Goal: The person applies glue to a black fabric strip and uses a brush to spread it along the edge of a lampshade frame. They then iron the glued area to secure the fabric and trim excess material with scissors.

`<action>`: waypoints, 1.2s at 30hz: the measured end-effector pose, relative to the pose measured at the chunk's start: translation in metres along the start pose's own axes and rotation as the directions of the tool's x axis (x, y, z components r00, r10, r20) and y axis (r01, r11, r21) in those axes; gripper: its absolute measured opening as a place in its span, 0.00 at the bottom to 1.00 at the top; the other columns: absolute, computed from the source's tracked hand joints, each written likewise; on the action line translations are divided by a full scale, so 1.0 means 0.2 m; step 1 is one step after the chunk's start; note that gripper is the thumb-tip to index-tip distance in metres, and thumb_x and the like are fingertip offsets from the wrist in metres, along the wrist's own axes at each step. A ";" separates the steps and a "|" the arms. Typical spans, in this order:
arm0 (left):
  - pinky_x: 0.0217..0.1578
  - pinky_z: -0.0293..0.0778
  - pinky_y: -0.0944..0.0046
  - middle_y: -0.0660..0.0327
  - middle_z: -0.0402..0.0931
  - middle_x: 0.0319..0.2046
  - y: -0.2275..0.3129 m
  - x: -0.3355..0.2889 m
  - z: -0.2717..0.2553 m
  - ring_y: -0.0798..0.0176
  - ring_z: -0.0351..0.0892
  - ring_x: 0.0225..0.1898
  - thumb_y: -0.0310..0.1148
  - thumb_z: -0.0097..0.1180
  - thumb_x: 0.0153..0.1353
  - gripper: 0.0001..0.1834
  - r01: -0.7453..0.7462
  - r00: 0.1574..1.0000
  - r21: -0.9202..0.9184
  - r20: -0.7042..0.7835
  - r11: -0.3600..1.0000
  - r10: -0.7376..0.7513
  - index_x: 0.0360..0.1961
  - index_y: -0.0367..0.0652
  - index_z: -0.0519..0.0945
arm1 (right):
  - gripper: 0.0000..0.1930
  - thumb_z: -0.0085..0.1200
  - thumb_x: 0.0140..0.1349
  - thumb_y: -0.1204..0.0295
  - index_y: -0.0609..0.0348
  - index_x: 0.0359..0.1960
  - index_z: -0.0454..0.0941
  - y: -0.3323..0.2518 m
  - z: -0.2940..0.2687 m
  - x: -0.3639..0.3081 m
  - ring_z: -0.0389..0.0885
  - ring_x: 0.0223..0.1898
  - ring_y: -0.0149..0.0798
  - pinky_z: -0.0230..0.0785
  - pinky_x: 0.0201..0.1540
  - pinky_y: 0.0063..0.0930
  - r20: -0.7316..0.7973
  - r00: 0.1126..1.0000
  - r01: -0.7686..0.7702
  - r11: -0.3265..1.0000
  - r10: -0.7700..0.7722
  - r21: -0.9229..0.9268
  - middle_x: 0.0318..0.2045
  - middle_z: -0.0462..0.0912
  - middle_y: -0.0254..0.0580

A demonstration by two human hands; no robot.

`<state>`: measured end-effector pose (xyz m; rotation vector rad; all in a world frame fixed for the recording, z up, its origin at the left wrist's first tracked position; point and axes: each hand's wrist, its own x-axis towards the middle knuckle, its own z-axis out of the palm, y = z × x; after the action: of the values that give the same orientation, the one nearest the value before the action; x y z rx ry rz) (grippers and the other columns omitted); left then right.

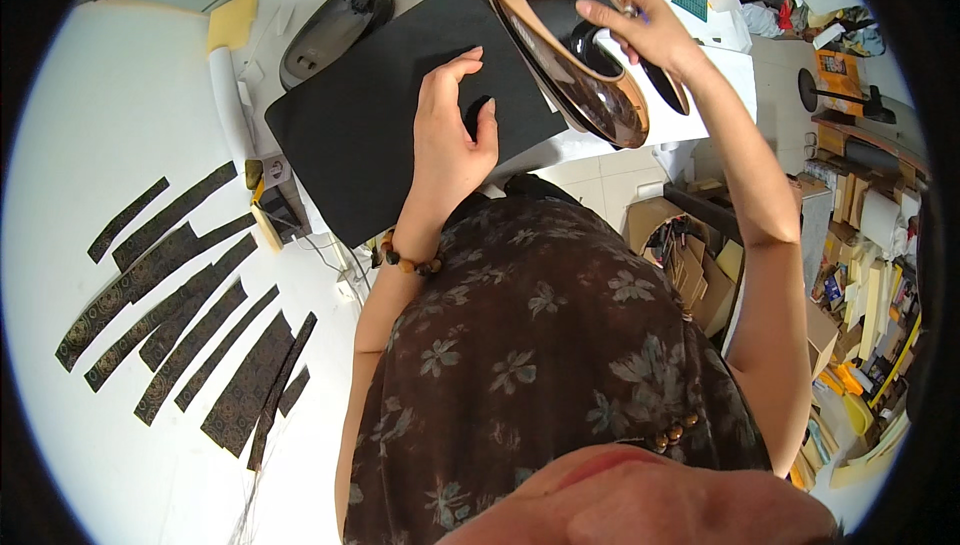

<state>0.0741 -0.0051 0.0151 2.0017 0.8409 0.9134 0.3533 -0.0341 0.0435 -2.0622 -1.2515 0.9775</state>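
1. Two bare hands over the worktop (715,95); black sheet (350,135) reaches its near edge.
2. Left hand (450,130): above sheet, grip half open, fingers curled, thumb apart, nothing seen in it; contact unclear.
3. Right hand (655,37): by the far end of the glossy brown piece (605,95), fingers bent near a slim item (630,12); can't tell whether grip holds either.
4. Brown piece: along sheet's right edge, low end near worktop's near edge.
5. Dark oval case (335,33): toward worktop's far left corner.

Dark brown top (570,340) with grey-green flowers (514,372), brown beaded bracelet (408,264).
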 end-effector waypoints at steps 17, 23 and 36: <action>0.41 0.70 0.72 0.63 0.76 0.33 0.03 0.00 -0.13 0.71 0.73 0.34 0.25 0.58 0.63 0.04 0.024 0.986 -0.048 -0.164 0.999 -0.032 0.36 0.37 0.76 | 0.25 0.62 0.62 0.64 0.54 0.15 0.57 -0.43 -0.25 0.02 0.52 0.19 0.23 0.48 0.22 0.24 0.000 0.866 0.492 0.854 -0.499 0.171 0.14 0.55 0.23; 0.43 0.66 0.69 0.61 0.68 0.38 -0.08 -0.03 -0.05 0.70 0.68 0.38 0.26 0.48 0.67 0.08 0.130 0.876 -0.468 -0.358 0.874 -0.323 0.45 0.40 0.65 | 0.29 0.65 0.57 0.60 0.57 0.17 0.52 -0.68 -0.07 0.19 0.51 0.20 0.28 0.51 0.23 0.28 0.252 0.563 0.820 0.571 -0.787 -0.050 0.17 0.49 0.34; 0.36 0.62 0.70 0.61 0.63 0.34 -0.09 -0.01 -0.06 0.70 0.61 0.32 0.31 0.38 0.70 0.05 0.107 0.818 -0.635 -0.381 0.765 -0.431 0.40 0.41 0.62 | 0.21 0.64 0.50 0.56 0.60 0.17 0.71 -0.72 0.00 0.08 0.76 0.22 0.56 0.69 0.27 0.42 0.348 0.640 0.765 0.529 -0.685 -0.367 0.16 0.75 0.51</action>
<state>0.0590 0.0060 0.0039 1.0557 0.9551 1.3555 0.2848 0.0428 0.1453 -1.4586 -2.3877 0.4304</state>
